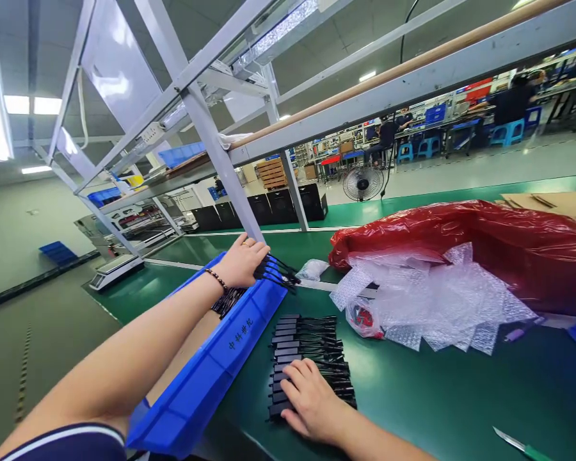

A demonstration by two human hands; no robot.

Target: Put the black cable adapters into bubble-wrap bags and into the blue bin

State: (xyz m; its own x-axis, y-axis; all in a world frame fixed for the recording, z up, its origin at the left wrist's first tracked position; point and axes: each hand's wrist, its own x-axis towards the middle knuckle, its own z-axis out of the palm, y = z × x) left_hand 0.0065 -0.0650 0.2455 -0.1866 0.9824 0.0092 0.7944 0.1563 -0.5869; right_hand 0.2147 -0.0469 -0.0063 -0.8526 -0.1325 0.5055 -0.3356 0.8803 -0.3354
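Note:
My left hand [244, 261] reaches over the far end of a blue plastic bin [211, 365], closed on a bunch of black cabled connectors [279, 272] whose leads stick out to the right. More black pieces [230, 301] lie inside the bin, partly hidden by my forearm. On the green table, a neat row of black rectangular connectors with short leads [288, 339] lies beside the bin. My right hand [312, 397] rests on the near part of that row, fingers bent and lying on the black bodies, gripping none visibly.
Clear bubble-wrap bags [427, 301] lie in front of a large red plastic bag [532, 256] at right. A green-handled knife [518, 443] lies near the front right. A metal shelf post [225, 169] stands behind my left hand. A fan [363, 184] is farther back.

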